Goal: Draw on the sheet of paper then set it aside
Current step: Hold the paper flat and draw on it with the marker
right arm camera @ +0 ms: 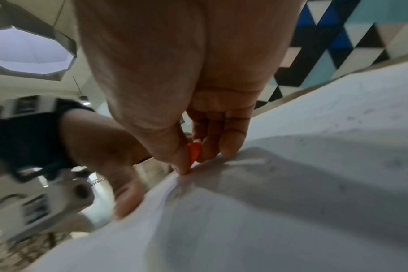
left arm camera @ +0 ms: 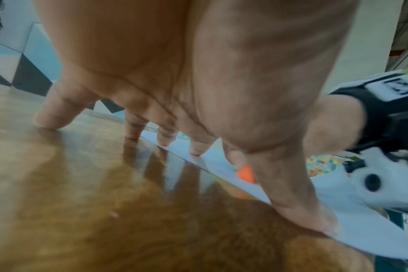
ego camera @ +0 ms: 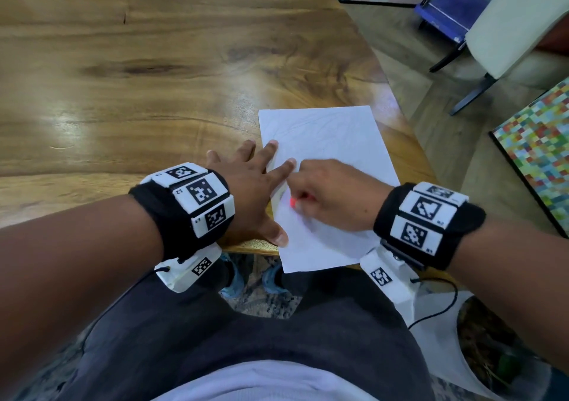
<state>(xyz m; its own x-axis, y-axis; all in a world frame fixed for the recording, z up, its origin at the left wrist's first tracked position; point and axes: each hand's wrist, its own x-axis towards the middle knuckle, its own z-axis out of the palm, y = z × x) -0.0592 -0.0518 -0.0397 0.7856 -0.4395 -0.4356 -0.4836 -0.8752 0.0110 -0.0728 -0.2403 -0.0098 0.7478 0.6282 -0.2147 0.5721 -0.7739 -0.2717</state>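
Note:
A white sheet of paper point(ego camera: 326, 142) lies at the near right corner of the wooden table point(ego camera: 154, 86), its near edge hanging over the table's edge. My left hand point(ego camera: 255, 182) lies flat with spread fingers, pressing the sheet's left edge; its thumb also rests on the paper. My right hand point(ego camera: 326, 194) pinches a short orange crayon point(ego camera: 294, 202) and holds its tip on the paper. In the right wrist view the orange crayon point(right arm camera: 194, 151) sits between thumb and fingers against the sheet point(right arm camera: 291, 202). Seen from the left wrist, the crayon point(left arm camera: 246, 174) shows beyond my left thumb.
Faint lines mark the sheet's upper half. A colourful checkered board point(ego camera: 542, 151) lies on the floor to the right. A chair point(ego camera: 505, 25) and a blue cart point(ego camera: 446, 9) stand at the back right. The table's left and far parts are bare wood.

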